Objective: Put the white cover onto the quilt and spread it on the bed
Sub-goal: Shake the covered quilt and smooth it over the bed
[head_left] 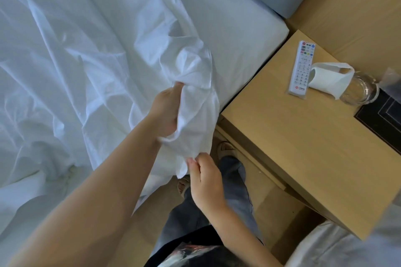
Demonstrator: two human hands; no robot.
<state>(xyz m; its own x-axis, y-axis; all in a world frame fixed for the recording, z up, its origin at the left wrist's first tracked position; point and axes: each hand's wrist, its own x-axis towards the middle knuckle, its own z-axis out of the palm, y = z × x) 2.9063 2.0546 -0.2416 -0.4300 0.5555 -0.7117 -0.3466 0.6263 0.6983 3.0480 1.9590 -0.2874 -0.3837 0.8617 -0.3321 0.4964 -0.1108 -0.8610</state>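
Here, the white cover (91,56) lies crumpled across the bed (243,19), one corner bunched up at its edge. The left hand (166,112) grips that bunch; the right hand (206,178) pinches its lower tip, beside a wooden table (303,147).

Remote (301,67) on nightstand (303,136) right of bed (227,28)

Head-worn view, looking steeply down, close over bed (238,34) edge
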